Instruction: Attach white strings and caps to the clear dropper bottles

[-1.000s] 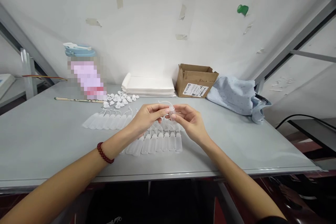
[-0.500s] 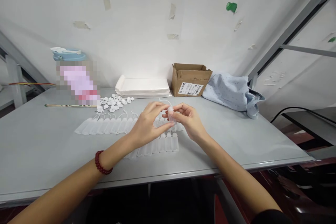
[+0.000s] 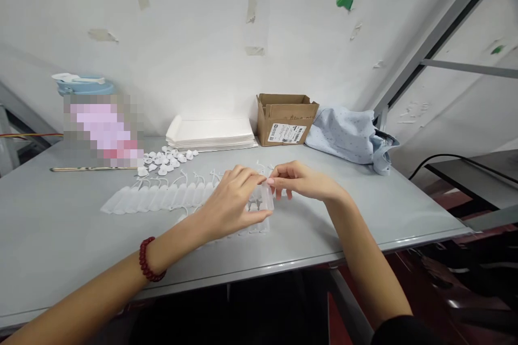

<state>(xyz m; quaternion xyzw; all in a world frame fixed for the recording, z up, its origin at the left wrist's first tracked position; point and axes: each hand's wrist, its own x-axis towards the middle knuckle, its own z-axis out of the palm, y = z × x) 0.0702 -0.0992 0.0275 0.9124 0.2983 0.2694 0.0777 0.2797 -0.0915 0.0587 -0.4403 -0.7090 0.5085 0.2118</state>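
Observation:
My left hand (image 3: 230, 202) is closed on a small translucent plastic bottle (image 3: 266, 198), thumb at its base and fingers near its top. Thumb and index finger of my right hand (image 3: 305, 180) pinch at the bottle's top, its other fingers hanging loosely. Behind and left of my hands lies a row of similar bottles (image 3: 156, 198) with thin cords at their upper ends. A second row, nearer the front edge, is mostly hidden by my left hand. Small white caps (image 3: 164, 160) are piled beyond the rows.
Along the wall stand a stack of white sheets (image 3: 212, 133), an open cardboard box (image 3: 286, 124) and a bundled light-blue cloth (image 3: 343, 137). A thin stick (image 3: 89, 169) lies at the left, near a blue-lidded container (image 3: 84, 87) and a blurred patch. The grey table (image 3: 364, 215) has a front edge close to me.
My right hand has turned flatter, its wrist raised, with its fingers still at the bottle's top. The bottle is slightly lower and more fully in my left hand. The whole view has shifted a little.

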